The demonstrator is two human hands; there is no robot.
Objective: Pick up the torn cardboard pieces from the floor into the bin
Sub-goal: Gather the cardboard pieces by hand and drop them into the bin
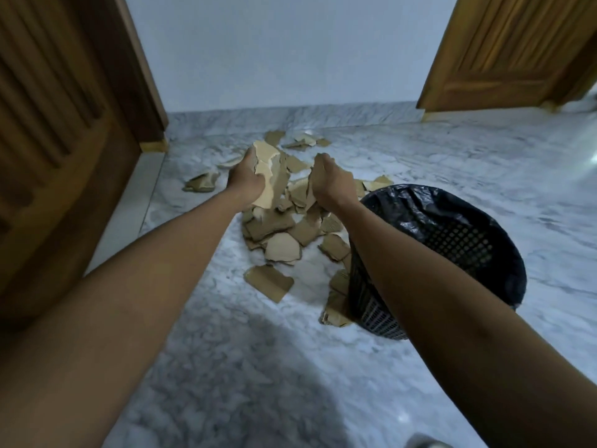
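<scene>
Brown cardboard pieces (281,227) lie heaped on the marble floor (258,367), just left of the bin (452,247), with a few strays nearer the wall (274,50). Left hand (247,181) has its fingers clamped on a bunch of torn pieces (269,169), raised above the heap. Right hand (331,184) seems closed on one piece (312,185), though its fingers are hidden behind the knuckles. Black liner (420,202) covers the bin's rim. Wooden doors (64,124) stand at either side.
</scene>
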